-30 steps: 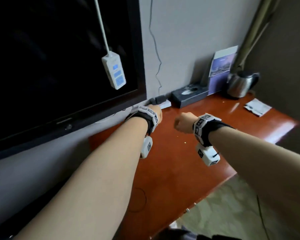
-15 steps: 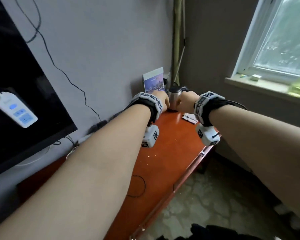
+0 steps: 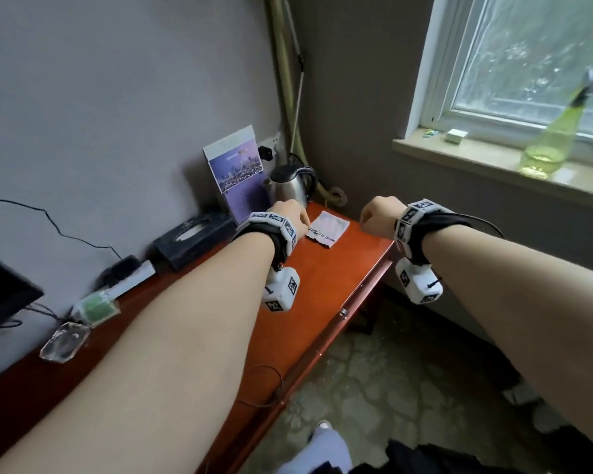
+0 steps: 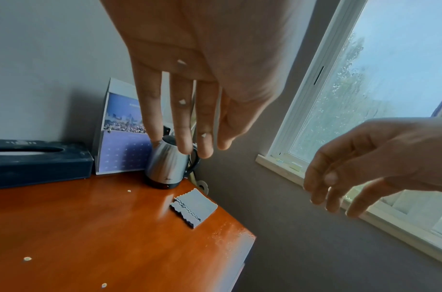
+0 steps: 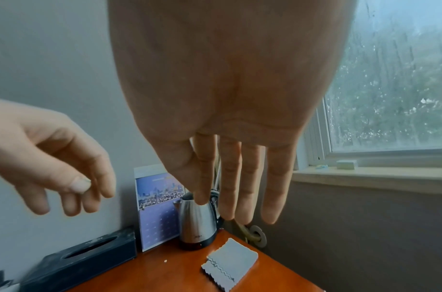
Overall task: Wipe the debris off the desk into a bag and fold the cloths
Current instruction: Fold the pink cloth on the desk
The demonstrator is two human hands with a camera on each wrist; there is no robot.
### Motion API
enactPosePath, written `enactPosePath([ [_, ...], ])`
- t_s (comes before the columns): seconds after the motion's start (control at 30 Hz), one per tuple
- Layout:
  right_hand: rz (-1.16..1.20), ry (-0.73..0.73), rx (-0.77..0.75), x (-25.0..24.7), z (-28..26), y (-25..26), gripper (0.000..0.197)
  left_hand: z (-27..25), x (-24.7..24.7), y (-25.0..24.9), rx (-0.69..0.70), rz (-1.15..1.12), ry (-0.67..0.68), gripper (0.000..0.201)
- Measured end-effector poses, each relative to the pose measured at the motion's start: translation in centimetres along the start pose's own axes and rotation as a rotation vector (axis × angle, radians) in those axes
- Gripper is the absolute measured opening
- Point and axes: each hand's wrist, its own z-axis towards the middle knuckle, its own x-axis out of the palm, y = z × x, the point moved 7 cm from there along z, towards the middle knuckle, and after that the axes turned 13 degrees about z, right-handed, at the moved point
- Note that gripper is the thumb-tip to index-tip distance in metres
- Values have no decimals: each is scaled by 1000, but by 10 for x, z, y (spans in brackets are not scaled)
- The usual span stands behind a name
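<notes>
A folded grey cloth with wavy edges lies at the far right end of the red-brown desk, just in front of the kettle. My left hand hovers above the desk to the cloth's left, fingers straight and holding nothing. In the left wrist view, small white bits stick to its fingers. My right hand hangs in the air past the desk's right edge, to the cloth's right, empty with its fingers extended. Pale crumbs dot the desk.
A steel kettle, a calendar and a black tissue box stand along the wall. Further left lie a power strip and a glass ashtray. A windowsill with a green bottle is at the right.
The head view has swung right, from the TV to the desk's right corner. Both hands have travelled right along the desk, and the folded cloth now lies between them.
</notes>
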Motion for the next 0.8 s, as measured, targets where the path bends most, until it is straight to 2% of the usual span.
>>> enactPosePath([
  [0.17,9,70,13,25,61,-31,22,58,34,-12,-43,-15,35,14],
  [0.27,-12,106,15,35,110,-44,20,102,56,-17,-37,-20,61,19],
  [0.53,-72,239,10,73,235,-66,22,209,106,-10,-83,-56,235,26],
  [0.8,-118,457,-26,151,314,-85,25,268,186,13,-188,-146,361,35],
])
